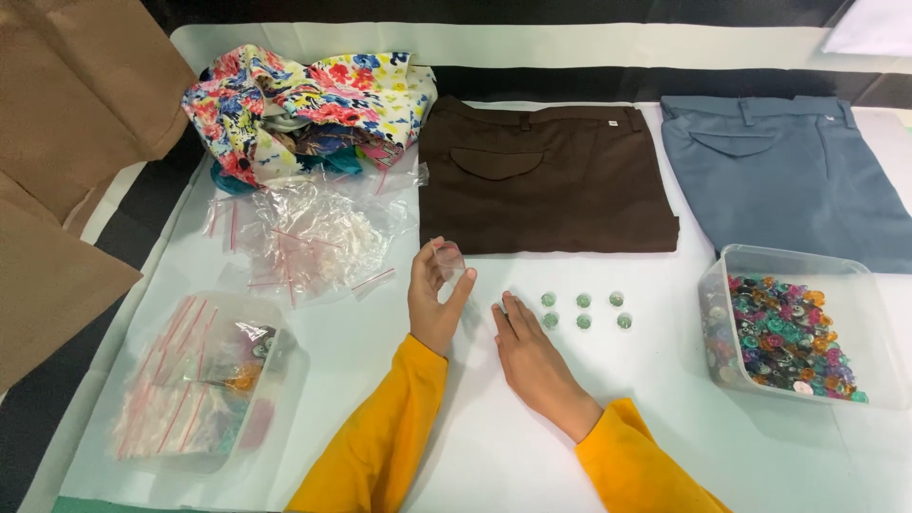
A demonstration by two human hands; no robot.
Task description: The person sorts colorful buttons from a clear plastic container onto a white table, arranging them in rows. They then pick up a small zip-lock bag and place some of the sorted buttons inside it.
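The left hand is up off the bench. Its thumb and fingers pinch a small clear plastic bag, so this hand is narrow and holding the bag. The bag is see-through and sits just in front of the brown trousers.

The right hand lies flat on the white bench with its fingers close together. It holds nothing. Its fingertips are just beside a little group of green buttons. There are six buttons in two short rows, lying on the bench between the right hand and the brown trousers. I cannot tell if a finger touches the nearest button.

Both arms wear yellow sleeves.

To the right is a clear plastic box full of buttons in many colours. Behind it lie folded blue trousers.

To the left of the left hand is a heap of empty clear bags with red strips. Behind that heap is a bunched-up flowery cloth. Near the left edge of the bench is another clear tub that holds small bags with red strips, and some have buttons inside. Brown paper lies at the far left.
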